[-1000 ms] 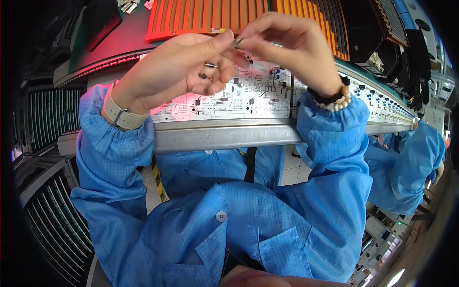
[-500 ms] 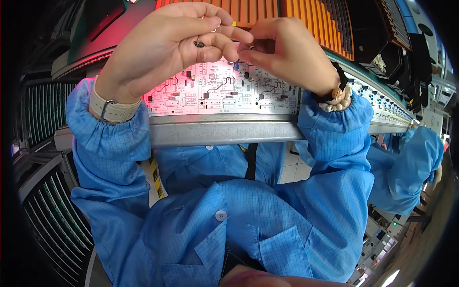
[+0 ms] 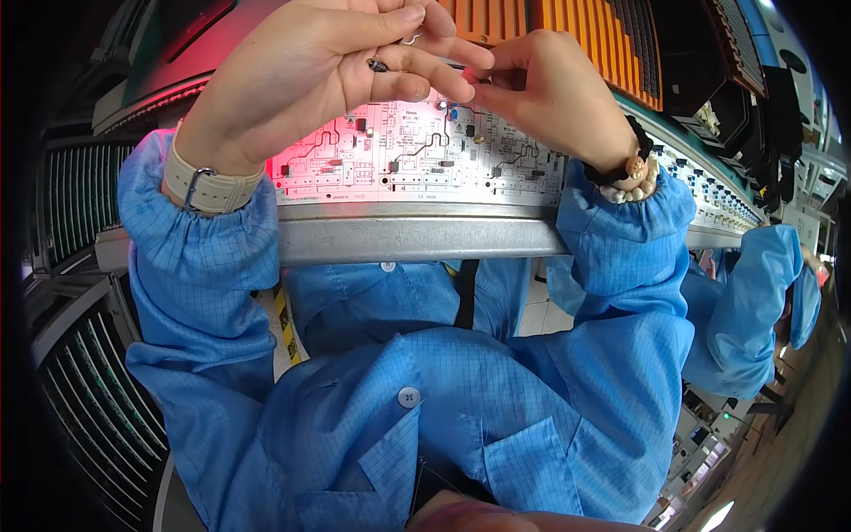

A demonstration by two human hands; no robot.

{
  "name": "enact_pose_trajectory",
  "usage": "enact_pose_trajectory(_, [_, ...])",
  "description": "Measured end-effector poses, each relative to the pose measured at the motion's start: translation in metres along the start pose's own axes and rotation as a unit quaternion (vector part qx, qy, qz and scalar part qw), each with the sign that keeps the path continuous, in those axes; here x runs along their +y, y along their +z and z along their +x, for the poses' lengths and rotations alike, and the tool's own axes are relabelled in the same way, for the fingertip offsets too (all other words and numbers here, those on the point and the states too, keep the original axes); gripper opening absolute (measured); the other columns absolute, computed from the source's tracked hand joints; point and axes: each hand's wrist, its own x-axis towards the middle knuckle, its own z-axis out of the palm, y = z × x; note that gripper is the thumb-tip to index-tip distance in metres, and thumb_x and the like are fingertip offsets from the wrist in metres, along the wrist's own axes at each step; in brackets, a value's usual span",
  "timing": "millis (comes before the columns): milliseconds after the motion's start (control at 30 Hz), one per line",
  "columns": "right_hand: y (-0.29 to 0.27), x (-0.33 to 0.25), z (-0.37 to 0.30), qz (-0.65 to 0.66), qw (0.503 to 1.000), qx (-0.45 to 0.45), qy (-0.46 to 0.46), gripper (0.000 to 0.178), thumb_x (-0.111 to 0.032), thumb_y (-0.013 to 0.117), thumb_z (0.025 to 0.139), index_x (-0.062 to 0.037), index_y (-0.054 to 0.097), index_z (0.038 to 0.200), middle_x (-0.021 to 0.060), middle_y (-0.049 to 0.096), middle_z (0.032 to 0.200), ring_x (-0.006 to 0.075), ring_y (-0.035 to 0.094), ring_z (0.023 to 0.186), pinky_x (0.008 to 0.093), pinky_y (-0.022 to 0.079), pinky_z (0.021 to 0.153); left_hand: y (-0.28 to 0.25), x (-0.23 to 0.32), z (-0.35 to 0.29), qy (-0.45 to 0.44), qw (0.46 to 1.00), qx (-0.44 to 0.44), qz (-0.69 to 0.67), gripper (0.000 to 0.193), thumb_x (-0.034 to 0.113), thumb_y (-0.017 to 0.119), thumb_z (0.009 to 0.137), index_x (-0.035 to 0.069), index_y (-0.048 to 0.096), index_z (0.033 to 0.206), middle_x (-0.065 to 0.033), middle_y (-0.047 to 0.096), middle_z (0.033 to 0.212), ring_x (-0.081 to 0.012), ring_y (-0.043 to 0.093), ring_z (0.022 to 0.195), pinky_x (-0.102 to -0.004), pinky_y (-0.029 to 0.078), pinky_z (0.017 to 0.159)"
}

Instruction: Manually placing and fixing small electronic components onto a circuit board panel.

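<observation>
Palm up, my left hand is over the white circuit board panel, its fingers part curled. A small dark component with thin leads is held among those fingers, and a bent silvery wire shows near the thumb. My right hand comes in from the right, thumb and forefinger pinched at the tips of my left fingers. What the pinch holds, if anything, is hidden. Just below the fingertips, a small blue component stands on the panel among black parts and printed traces.
A metal rail runs along the panel's near edge. Behind my hands stand orange slotted racks and, further right, black bins. More populated boards extend to the right, where another person's blue sleeve shows. Board racks stand left.
Both hands sit slightly further right, with my left fingers higher. In the picture the panel appears a little further right and up. The other person's arm has shifted.
</observation>
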Motion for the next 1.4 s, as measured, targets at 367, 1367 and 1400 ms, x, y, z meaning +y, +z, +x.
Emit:
enact_pose_trajectory(367, [0.007, -0.007, -0.004, -0.072, 0.995, 0.057, -0.033, 0.014, -0.006, 0.069, 0.075, 0.0003, 0.076, 0.084, 0.02, 0.069, 0.074, 0.0339, 0.069, 0.067, 0.039, 0.057, 0.067, -0.009, -0.004, 0.004, 0.007, 0.998, -0.055, -0.024, 0.033, 0.02, 0.034, 0.109, -0.008, 0.051, 0.116, -0.035, 0.056, 0.122, -0.0146, 0.067, 0.086, -0.0206, 0.057, 0.073])
enact_pose_trajectory(1367, [-0.009, -0.043, 0.03, 0.077, 0.96, 0.19, -0.192, 0.012, -0.005, 0.073, 0.081, 0.0003, 0.068, 0.09, 0.0088, 0.06, 0.08, 0.0214, 0.06, 0.07, 0.0303, 0.048, 0.063, 0.007, 0.009, -0.007, -0.021, 0.99, 0.0, -0.141, 0.043, 0.03, 0.031, 0.11, -0.004, 0.051, 0.126, -0.0115, 0.063, 0.107, -0.0206, 0.062, 0.101, -0.0361, 0.052, 0.091])
enact_pose_trajectory(1400, [-0.005, -0.024, 0.044, 0.103, 0.91, 0.215, -0.339, 0.012, -0.006, 0.073, 0.083, 0.0007, 0.068, 0.091, 0.0083, 0.061, 0.08, 0.0178, 0.06, 0.069, 0.0283, 0.047, 0.062, 0.0, 0.006, -0.006, -0.023, 0.99, -0.002, -0.141, 0.043, 0.03, 0.031, 0.11, -0.004, 0.051, 0.126, -0.0115, 0.063, 0.107, -0.0206, 0.062, 0.101, -0.0361, 0.052, 0.091])
